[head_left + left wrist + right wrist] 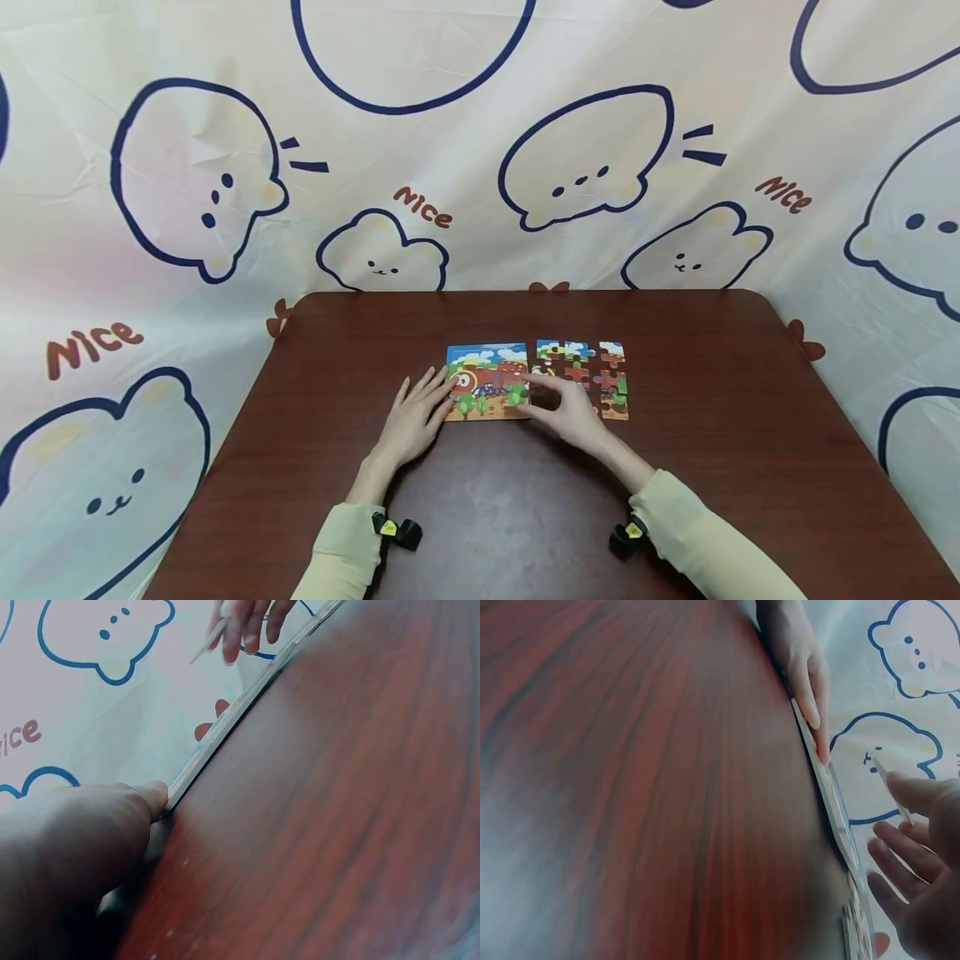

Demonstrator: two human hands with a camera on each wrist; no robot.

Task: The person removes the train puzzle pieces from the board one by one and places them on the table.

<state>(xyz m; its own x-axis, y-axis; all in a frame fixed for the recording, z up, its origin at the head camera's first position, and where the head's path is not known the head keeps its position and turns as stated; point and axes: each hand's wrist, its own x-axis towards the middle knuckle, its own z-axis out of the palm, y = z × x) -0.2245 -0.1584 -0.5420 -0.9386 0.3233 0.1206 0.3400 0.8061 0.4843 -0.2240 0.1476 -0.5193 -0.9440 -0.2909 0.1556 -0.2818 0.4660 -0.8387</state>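
A colourful jigsaw board (480,357) with a cartoon picture lies flat on the table. My left hand (414,419) rests at its left edge, the fingers spread and nearly straight, some fingertips on the board. Over the board's right side, my right hand (574,413) pinches a thin puzzle piece (892,792) between thumb and fingers. In the right wrist view this piece stands tilted, raised above the board. Just right of the board lie several loose puzzle pieces (613,383), some partly hidden by my right hand.
The dark brown wooden table (480,508) has its far edge against a pale cloth backdrop (465,158) printed with cartoon bears and words. Each sleeve carries a small black wrist camera, the left one (407,534) and the right one (624,542).
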